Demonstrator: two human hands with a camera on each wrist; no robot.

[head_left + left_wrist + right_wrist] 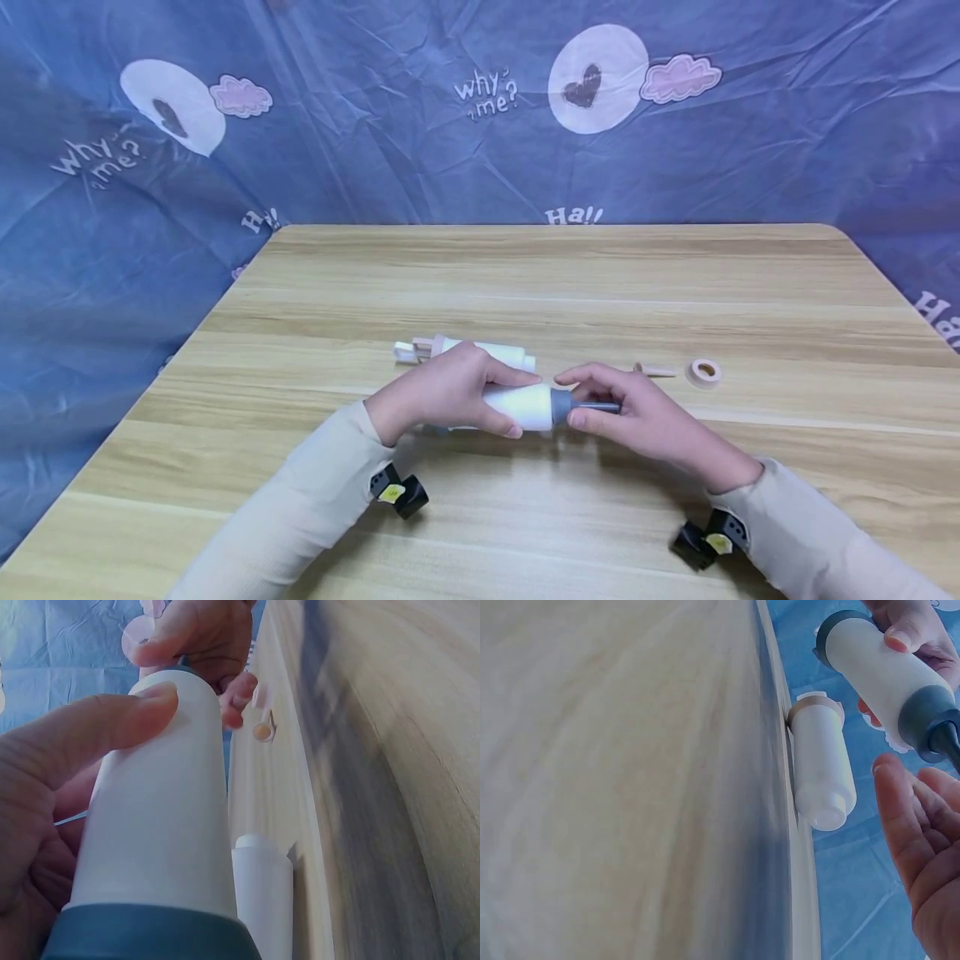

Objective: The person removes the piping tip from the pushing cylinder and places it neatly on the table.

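Two white tubes are in view. Leftmost, beyond the left hand, one white tube lies on its side on the table, with one pinkish collar and one white handle at its left end. One black camera sits on the left cuff. The left hand grips the second tube round its body, just in front of the lying one, and hides its left part in the head view. This gripped tube carries a grey-blue band at one end and a grey-blue cap at the other, with one dark nozzle pointing right. The right hand is loosely spread about the nozzle; whether its thumb touches cannot be told. Another black camera sits on the right cuff. Just beyond the right hand lies one small pinkish pointed piece, then, farthest right, one pale ring. Blue printed cloth hangs behind the table.
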